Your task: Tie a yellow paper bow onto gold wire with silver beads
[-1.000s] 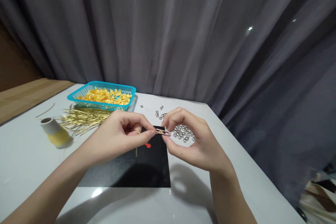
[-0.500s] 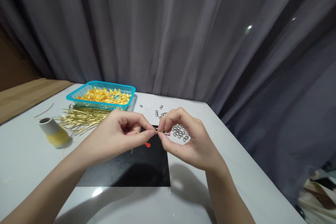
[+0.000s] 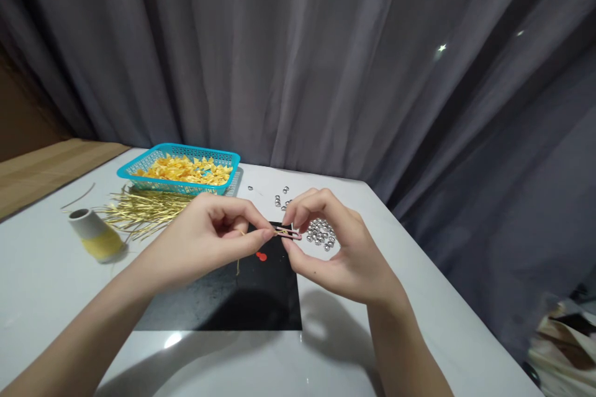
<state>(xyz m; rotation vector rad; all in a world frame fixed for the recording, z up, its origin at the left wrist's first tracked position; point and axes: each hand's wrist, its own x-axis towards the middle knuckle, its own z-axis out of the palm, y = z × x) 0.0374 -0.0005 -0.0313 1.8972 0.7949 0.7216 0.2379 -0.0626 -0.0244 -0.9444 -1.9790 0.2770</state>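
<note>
My left hand is closed in a pinch on a thin gold thread whose end hangs down over the black mat. My right hand is closed on a small pink pin-like clip, held level between the two hands just above the mat. The fingertips of both hands nearly meet at the clip. A small red piece lies on the mat below them.
A pile of silver beads lies just behind my right hand. A blue basket of yellow pieces, a heap of gold strips and a spool of yellow thread sit at the left. Grey curtain behind; table edge at the right.
My right hand slid left onto the clip, covering most of it, then drew back a little so the clip shows again. The left hand stayed almost still.
</note>
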